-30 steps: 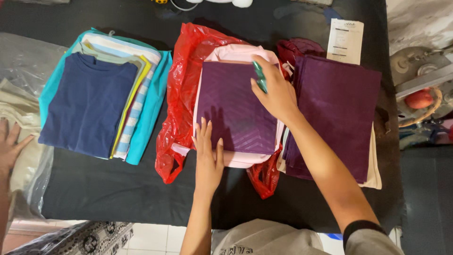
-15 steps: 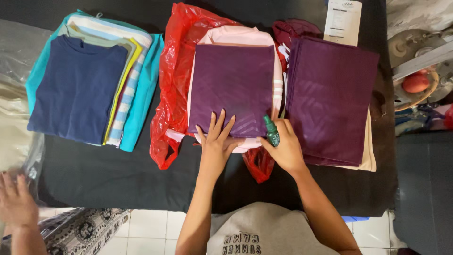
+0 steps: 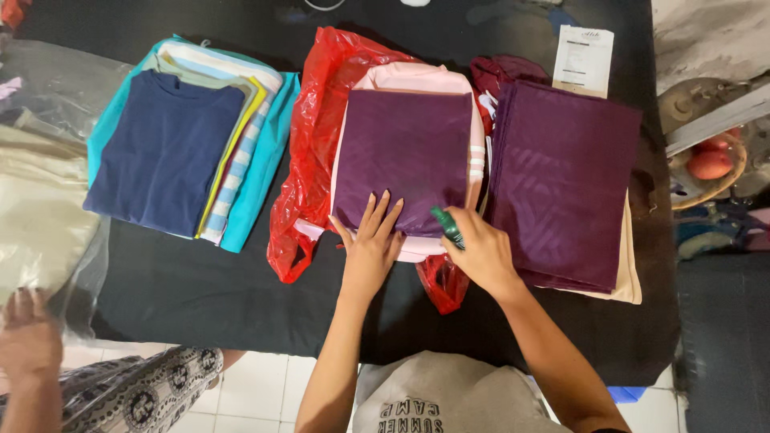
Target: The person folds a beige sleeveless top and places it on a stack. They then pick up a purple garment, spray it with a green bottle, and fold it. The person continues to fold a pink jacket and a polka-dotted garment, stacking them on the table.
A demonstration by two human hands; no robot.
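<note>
Black cloth covers the table, with white floor tiles showing below its near edge at six o'clock. Toward three o'clock, off the table, a bowl holds red fruit. At nine o'clock lies a stack of folded shirts, navy on top, and clear plastic bags spill off the left edge. Another person's hand is cut off at seven o'clock. The paper slip at one o'clock is too small to make out.

Centre stage lies a folded purple cloth, flat and square, on a pink garment over a red plastic bag. The left hand presses flat on its near edge, fingers spread. The right hand grips a green pen at the cloth's near right corner. A second purple pile sits just beside, toward two o'clock.
</note>
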